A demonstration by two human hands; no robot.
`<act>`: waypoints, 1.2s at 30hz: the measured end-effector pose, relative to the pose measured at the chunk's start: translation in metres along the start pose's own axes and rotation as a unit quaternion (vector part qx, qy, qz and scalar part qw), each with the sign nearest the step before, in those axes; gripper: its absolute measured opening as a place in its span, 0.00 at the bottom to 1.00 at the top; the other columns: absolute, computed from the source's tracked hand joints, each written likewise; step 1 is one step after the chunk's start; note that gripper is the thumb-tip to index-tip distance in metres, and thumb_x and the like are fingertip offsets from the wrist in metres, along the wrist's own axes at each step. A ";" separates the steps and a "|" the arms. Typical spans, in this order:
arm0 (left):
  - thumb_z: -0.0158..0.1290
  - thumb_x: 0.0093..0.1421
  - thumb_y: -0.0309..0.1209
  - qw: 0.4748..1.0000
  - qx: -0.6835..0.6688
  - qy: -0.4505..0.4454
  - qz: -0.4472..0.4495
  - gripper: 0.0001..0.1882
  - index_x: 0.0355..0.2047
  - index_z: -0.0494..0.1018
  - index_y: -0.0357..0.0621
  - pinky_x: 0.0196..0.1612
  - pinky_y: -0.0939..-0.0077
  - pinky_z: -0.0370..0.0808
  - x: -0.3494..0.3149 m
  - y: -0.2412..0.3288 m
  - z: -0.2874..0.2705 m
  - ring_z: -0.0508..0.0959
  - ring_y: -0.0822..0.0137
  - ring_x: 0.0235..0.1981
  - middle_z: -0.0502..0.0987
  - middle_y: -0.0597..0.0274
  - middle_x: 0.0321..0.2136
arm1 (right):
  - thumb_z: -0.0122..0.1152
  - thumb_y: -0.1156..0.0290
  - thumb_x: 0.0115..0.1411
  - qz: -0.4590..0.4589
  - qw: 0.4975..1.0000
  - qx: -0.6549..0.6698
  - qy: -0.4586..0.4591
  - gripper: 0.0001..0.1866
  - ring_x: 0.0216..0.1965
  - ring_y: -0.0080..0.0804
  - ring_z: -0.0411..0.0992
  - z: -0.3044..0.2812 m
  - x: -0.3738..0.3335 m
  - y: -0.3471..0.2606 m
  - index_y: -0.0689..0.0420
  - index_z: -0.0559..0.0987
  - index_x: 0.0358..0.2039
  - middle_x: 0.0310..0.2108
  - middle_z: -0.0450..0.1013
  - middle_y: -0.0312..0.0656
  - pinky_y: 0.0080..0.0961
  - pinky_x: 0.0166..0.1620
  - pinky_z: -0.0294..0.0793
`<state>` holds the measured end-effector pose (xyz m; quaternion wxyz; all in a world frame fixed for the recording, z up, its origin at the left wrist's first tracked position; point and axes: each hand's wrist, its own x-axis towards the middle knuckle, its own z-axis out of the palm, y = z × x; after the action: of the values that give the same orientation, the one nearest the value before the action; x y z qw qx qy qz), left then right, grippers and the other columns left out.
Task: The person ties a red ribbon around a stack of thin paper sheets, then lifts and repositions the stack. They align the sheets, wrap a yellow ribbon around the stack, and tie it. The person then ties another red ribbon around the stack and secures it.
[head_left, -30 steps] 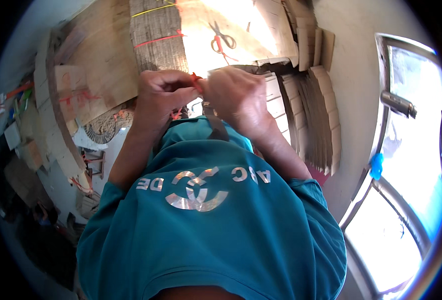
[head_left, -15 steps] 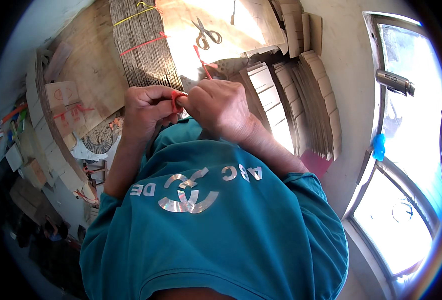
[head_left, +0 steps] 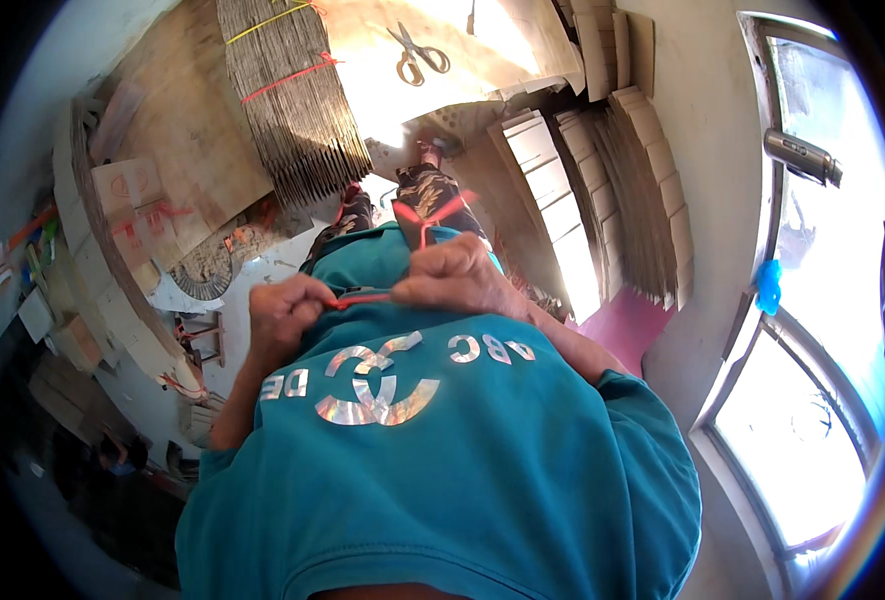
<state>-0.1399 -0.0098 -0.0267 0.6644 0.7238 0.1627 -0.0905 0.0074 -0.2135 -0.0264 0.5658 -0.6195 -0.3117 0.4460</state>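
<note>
A red plastic string (head_left: 364, 299) is stretched between my two hands, close to the front of my teal shirt. My left hand (head_left: 287, 312) is closed on one part of it. My right hand (head_left: 454, 280), slightly blurred, grips it too, and red ends stick up above its fist. Ahead, on the wooden work table (head_left: 187, 110), lies a stack of cardboard strips (head_left: 290, 120) bound with a yellow string (head_left: 267, 25) and a red string (head_left: 287, 80). Dark-handled scissors (head_left: 420, 58) rest to the right of the stack.
More stacks of folded cardboard (head_left: 627, 190) stand at the right, beside a wall and window (head_left: 817, 200). A cardboard box (head_left: 127, 200) sits on the left, near a curved row of cardboard (head_left: 112, 270). A blue bag (head_left: 767, 287) hangs by the window frame.
Both hands have come down toward my body and moved apart, pulling the red string, bunched between them before, into a taut line. My legs and feet now show beyond them.
</note>
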 end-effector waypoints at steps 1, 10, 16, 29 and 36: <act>0.45 0.49 0.21 1.000 -0.007 0.004 -0.013 0.09 0.26 0.75 0.35 0.22 0.83 0.67 -0.005 -0.005 0.001 0.69 0.78 0.16 0.72 0.65 0.14 | 0.62 0.75 0.52 0.020 0.997 0.070 0.012 0.15 0.16 0.13 0.57 0.002 -0.005 0.003 0.60 0.68 0.12 0.12 0.60 0.30 0.20 0.18 0.54; 0.49 0.53 0.24 0.998 -0.040 -0.056 -0.009 0.12 0.37 0.74 0.31 0.35 0.80 0.72 0.012 0.023 -0.011 0.74 0.74 0.29 0.76 0.58 0.28 | 0.63 0.72 0.53 0.189 0.972 0.131 0.055 0.21 0.15 0.09 0.54 0.005 0.005 -0.006 0.59 0.64 0.09 0.10 0.58 0.25 0.17 0.17 0.53; 0.55 0.51 0.25 0.962 0.191 -0.087 0.174 0.04 0.27 0.73 0.38 0.24 0.70 0.71 0.008 0.019 -0.006 0.75 0.60 0.23 0.72 0.59 0.19 | 0.64 0.72 0.53 0.202 0.949 0.233 0.060 0.19 0.16 0.09 0.56 0.007 0.012 -0.003 0.57 0.67 0.10 0.12 0.63 0.27 0.15 0.18 0.53; 0.53 0.46 0.27 0.950 0.232 -0.022 0.210 0.04 0.21 0.68 0.45 0.19 0.71 0.69 -0.049 0.018 -0.012 0.72 0.65 0.18 0.67 0.64 0.16 | 0.65 0.73 0.49 -0.032 0.992 -0.026 -0.123 0.10 0.15 0.24 0.67 0.006 0.004 0.000 0.60 0.73 0.17 0.13 0.67 0.36 0.22 0.18 0.63; 0.46 0.53 0.24 0.861 0.442 0.150 -0.200 0.05 0.21 0.67 0.44 0.22 0.61 0.71 -0.141 -0.071 -0.050 0.75 0.54 0.22 0.70 0.55 0.16 | 0.56 0.70 0.56 0.169 0.974 0.120 -0.096 0.14 0.38 0.25 0.72 -0.054 0.079 0.032 0.65 0.76 0.40 0.39 0.74 0.41 0.19 0.37 0.72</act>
<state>-0.3008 0.0283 -0.0383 0.2097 0.8983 0.3446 -0.1739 0.0845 -0.1716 -0.0752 0.5199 -0.5449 -0.1996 0.6268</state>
